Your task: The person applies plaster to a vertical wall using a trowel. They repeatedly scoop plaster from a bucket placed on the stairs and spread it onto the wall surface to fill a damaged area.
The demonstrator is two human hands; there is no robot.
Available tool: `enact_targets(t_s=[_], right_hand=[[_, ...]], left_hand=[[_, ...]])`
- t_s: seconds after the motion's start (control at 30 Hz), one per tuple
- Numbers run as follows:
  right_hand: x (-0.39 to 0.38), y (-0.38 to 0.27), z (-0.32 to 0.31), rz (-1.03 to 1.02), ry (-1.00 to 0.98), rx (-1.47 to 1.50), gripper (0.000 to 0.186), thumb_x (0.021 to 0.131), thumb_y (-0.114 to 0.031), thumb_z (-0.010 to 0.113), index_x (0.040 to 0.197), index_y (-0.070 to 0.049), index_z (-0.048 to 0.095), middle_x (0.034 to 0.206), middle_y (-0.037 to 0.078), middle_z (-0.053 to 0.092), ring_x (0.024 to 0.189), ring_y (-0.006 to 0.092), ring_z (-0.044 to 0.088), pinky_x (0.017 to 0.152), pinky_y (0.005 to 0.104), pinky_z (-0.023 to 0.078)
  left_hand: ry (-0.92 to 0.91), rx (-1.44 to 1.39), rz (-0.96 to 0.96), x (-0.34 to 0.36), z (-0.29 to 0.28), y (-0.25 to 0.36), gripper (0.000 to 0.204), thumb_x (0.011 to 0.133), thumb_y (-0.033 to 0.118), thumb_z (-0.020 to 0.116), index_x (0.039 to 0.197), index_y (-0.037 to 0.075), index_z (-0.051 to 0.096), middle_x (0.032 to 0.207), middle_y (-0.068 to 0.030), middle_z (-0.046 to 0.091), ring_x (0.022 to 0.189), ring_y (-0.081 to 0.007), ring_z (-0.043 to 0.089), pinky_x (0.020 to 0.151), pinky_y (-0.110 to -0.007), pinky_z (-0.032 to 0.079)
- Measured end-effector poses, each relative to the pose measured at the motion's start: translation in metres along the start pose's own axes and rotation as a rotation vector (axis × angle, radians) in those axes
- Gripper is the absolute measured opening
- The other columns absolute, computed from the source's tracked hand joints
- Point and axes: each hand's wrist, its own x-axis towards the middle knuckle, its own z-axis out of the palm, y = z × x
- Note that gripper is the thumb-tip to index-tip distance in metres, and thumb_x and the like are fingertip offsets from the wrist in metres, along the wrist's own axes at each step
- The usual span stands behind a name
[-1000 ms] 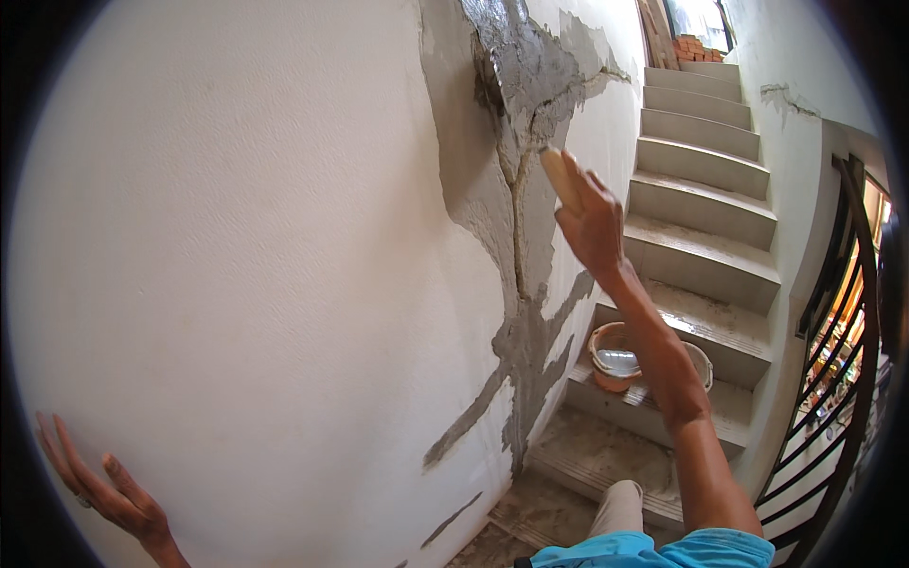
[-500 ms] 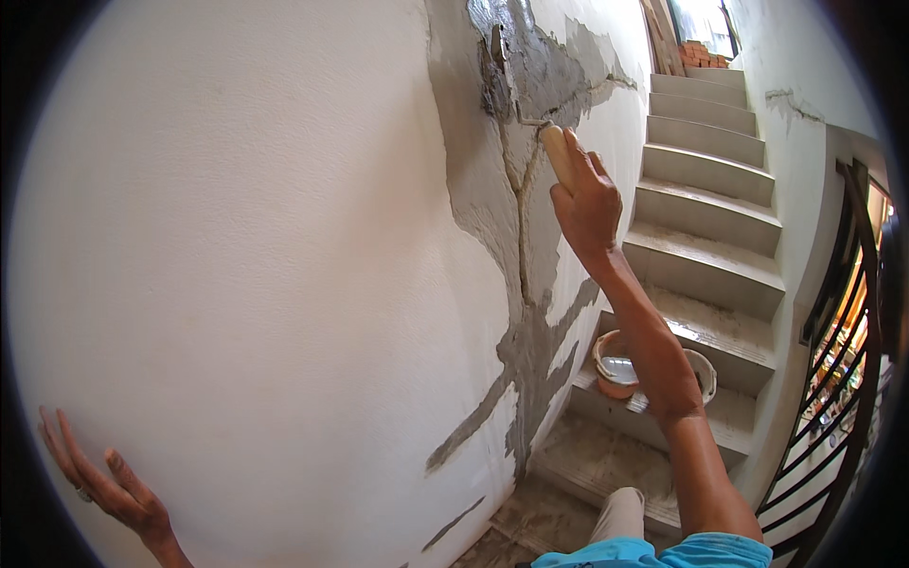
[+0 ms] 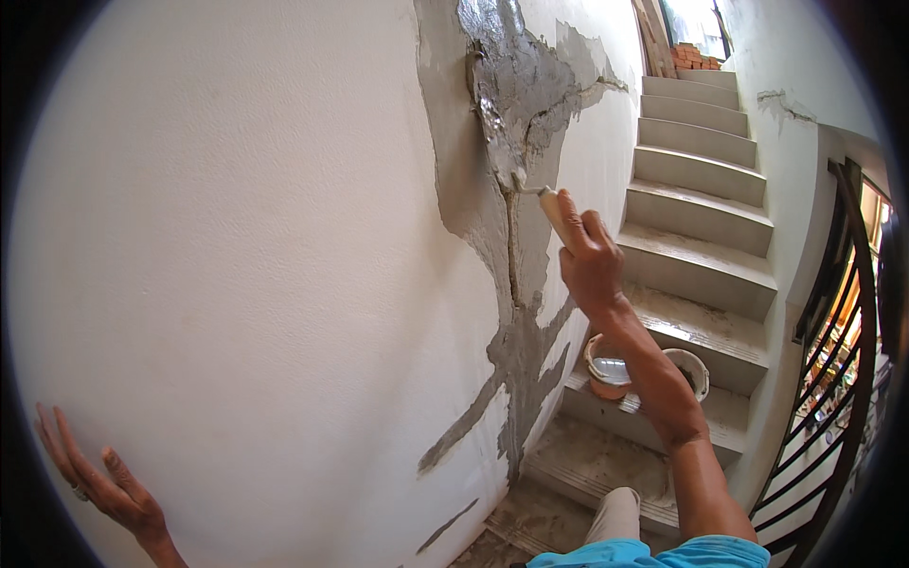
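My right hand (image 3: 593, 260) is closed round the pale handle of a trowel (image 3: 492, 133). The trowel's blade lies on edge against wet grey mortar (image 3: 530, 80) smeared over the upper part of a crack (image 3: 512, 241) in the white wall (image 3: 256, 237). Below the blade the crack runs down uncovered through a grey patch. At the lower left, my left hand (image 3: 109, 488) rests on the wall with fingers spread, a ring on one of them, and holds nothing.
An orange bucket (image 3: 606, 381) with liquid and a whitish bucket (image 3: 689, 376) stand on a stair below my right forearm. Concrete stairs (image 3: 701, 204) climb to stacked bricks (image 3: 696, 59) at the top. A dark metal railing (image 3: 833, 379) curves along the right.
My right hand has drawn the trowel down the wall, and wet mortar now covers more of the crack's upper part. My left hand has stayed in place.
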Motion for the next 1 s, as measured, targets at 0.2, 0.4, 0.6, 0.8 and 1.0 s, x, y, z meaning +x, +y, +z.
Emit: enact_targets(t_s=[0.2, 0.4, 0.6, 0.8, 1.0], right_hand=[[0.034, 0.003, -0.022, 0.121, 0.030, 0.233, 0.079, 0.074, 0.004, 0.063, 0.150, -0.016, 0.053, 0.099, 0.015, 0.064, 0.083, 0.0365, 0.069, 0.074, 0.0463, 0.058], [0.074, -0.012, -0.005, 0.128, 0.053, 0.252, 0.078, 0.075, 0.003, 0.062, 0.150, -0.016, 0.054, 0.101, 0.015, 0.065, 0.086, 0.0368, 0.070, 0.076, 0.0462, 0.059], [0.030, -0.017, -0.009, 0.045, 0.002, 0.265, 0.076, 0.074, 0.004, 0.064, 0.148, -0.014, 0.054, 0.098, 0.013, 0.064, 0.085, 0.0359, 0.069, 0.075, 0.0457, 0.059], [-0.007, -0.015, -0.028, 0.195, -0.119, 0.728, 0.078, 0.070, 0.002, 0.066, 0.147, -0.012, 0.059, 0.108, 0.011, 0.071, 0.081, 0.0202, 0.068, 0.075, 0.0309, 0.055], [0.038, -0.006, -0.035, 0.466, -0.130, 0.720, 0.078, 0.069, 0.000, 0.069, 0.146, -0.011, 0.060, 0.116, 0.015, 0.073, 0.093, 0.0191, 0.069, 0.086, 0.0329, 0.054]], left_hand=[[0.008, -0.023, -0.026, 0.000, 0.005, 0.005, 0.057, 0.111, 0.045, 0.033, 0.156, 0.012, 0.041, 0.165, -0.0125, 0.036, 0.156, -0.0316, 0.026, 0.127, -0.054, 0.023], [0.004, -0.010, -0.041, 0.000, -0.002, 0.004, 0.057, 0.111, 0.045, 0.034, 0.156, 0.011, 0.041, 0.164, -0.0129, 0.037, 0.155, -0.0315, 0.028, 0.127, -0.054, 0.024], [-0.002, -0.015, -0.014, -0.002, 0.004, 0.003, 0.058, 0.111, 0.046, 0.034, 0.155, 0.010, 0.042, 0.164, -0.0126, 0.038, 0.155, -0.0314, 0.028, 0.127, -0.054, 0.025], [0.008, -0.032, -0.027, 0.004, -0.001, 0.006, 0.058, 0.111, 0.046, 0.033, 0.156, 0.010, 0.042, 0.165, -0.0124, 0.036, 0.155, -0.0315, 0.027, 0.128, -0.053, 0.024], [0.015, -0.028, -0.041, 0.003, 0.004, 0.009, 0.059, 0.111, 0.047, 0.032, 0.155, 0.010, 0.042, 0.164, -0.0118, 0.037, 0.155, -0.0302, 0.028, 0.128, -0.053, 0.025]])
